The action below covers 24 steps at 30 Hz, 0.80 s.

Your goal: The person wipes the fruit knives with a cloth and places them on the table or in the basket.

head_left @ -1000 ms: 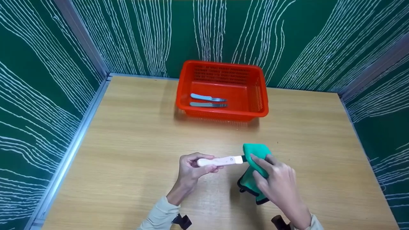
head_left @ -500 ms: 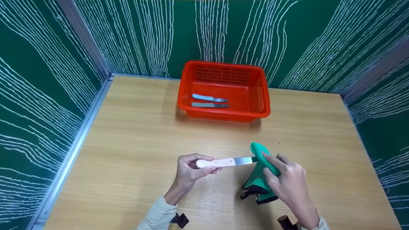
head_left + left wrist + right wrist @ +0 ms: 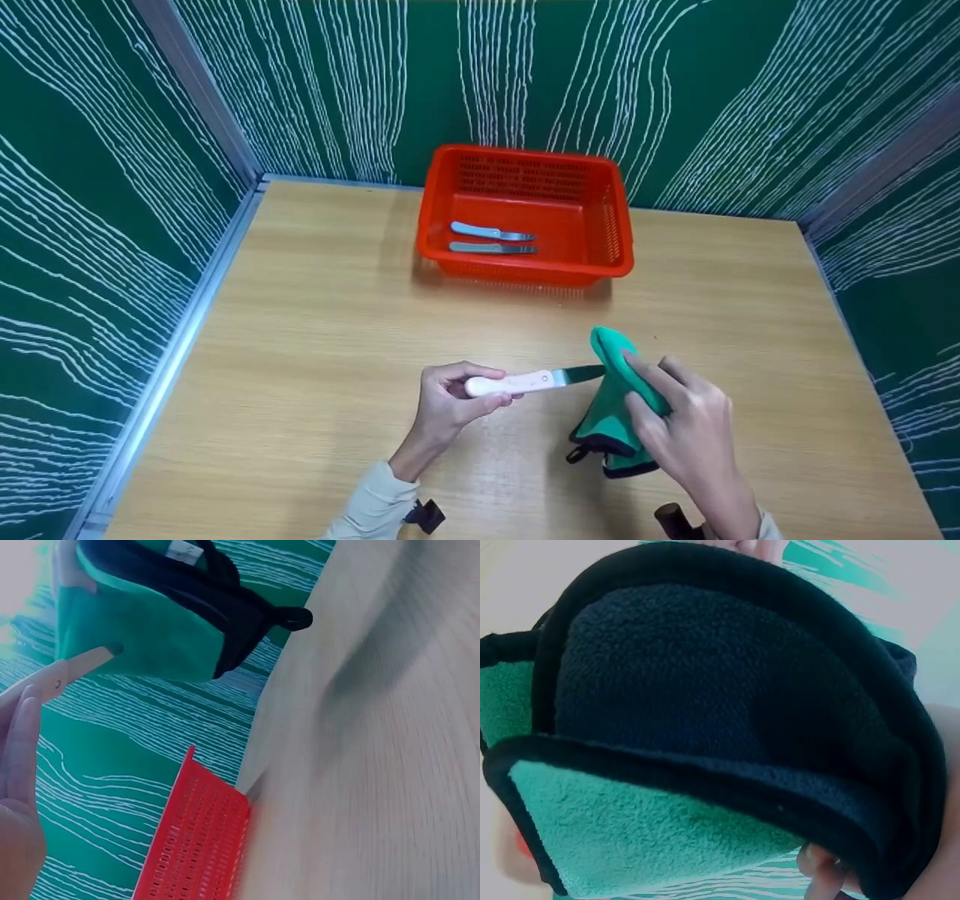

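Note:
My left hand (image 3: 450,401) grips the pale pink handle of a small knife (image 3: 517,383) between thumb and fingers. Its blade points right, bare for most of its length, with the tip right at a green cloth (image 3: 619,409). Black edging and a small loop trim this cloth, which hangs folded from my right hand (image 3: 694,427), pinched between thumb and fingers. The left wrist view has the knife tip overlapping the green side. In the right wrist view, the cloth's dark inner face (image 3: 682,675) fills most of the picture and hides most of the hand.
A red plastic basket (image 3: 525,268) stands at the back of the wooden table (image 3: 315,315). Inside it lie a light blue-handled knife (image 3: 476,231) and a grey-handled knife (image 3: 476,247), side by side. Green panels with white lines (image 3: 495,75) enclose the table's back and sides.
The cloth, which covered most of the blade, has slid right toward the tip with my right hand, baring the blade. My left hand has stayed nearly in place, the knife turning slightly.

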Available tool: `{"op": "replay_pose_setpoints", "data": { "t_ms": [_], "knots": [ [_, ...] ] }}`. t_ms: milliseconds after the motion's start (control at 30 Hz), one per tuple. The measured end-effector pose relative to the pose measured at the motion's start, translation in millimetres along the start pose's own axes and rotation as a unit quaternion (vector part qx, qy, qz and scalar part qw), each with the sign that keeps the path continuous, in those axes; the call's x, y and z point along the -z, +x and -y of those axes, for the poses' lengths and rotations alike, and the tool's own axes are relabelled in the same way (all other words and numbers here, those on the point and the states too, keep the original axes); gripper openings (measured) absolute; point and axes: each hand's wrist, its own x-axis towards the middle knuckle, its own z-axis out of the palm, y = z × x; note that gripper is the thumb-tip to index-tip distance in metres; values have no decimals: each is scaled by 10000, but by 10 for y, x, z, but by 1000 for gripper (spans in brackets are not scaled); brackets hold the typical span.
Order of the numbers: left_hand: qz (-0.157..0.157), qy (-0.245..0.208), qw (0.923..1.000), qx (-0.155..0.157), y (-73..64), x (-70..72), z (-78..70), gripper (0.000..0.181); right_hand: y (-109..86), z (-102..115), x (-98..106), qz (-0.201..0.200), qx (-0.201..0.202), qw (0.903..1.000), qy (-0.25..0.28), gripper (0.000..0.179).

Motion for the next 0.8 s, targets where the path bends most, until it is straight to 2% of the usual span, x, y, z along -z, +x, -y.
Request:
{"op": "replay_pose_setpoints", "data": {
  "t_ms": [200,433,633,800],
  "knots": [
    [-27,306,9995,-105,11,-44,16,25,-21,175,-11,320,219,9992,-69,35],
    [-111,242,9996,70,14,-84,28,25,-85,280,-124,968,609,9922,-489,37],
    [-217,-113,9996,152,-4,-74,53,28,-106,271,-187,1284,421,9887,-643,37],
    [-284,-125,9992,232,-20,-54,44,32,-110,209,-203,1323,270,9884,-692,36]
  ]
}}
